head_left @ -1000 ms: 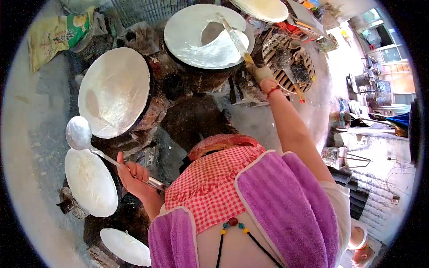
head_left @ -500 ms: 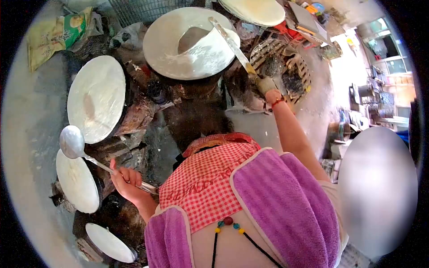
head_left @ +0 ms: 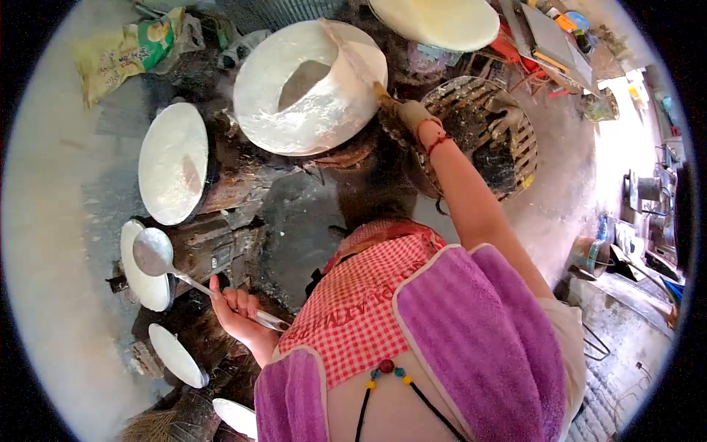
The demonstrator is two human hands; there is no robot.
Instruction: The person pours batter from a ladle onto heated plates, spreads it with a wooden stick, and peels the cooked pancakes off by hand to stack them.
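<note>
My right hand (head_left: 414, 116), in a glove with a red string at the wrist, grips the handle of a long flat spatula (head_left: 378, 90). Its blade stretches across the right side of a large round griddle, and a thin white sheet of batter (head_left: 331, 99) is raised along it. A dark bare patch (head_left: 303, 85) of the griddle shows beside the sheet's edge. My left hand (head_left: 239, 317) is wrapped around the handle of a metal ladle (head_left: 153, 252), whose bowl overlaps a smaller white-coated griddle (head_left: 147, 283) in this view.
More round white-coated griddles (head_left: 173, 163) curve down the left side on sooty stoves. A pale round sheet (head_left: 438, 22) lies at the top. Right of the large griddle stands a slatted round basket (head_left: 519, 132) with dark contents. A printed sack (head_left: 121, 55) sits at upper left.
My right hand has moved left toward the large griddle, and the sheet now rises along the spatula blade. My left hand still holds the ladle. The whole view has shifted slightly.
</note>
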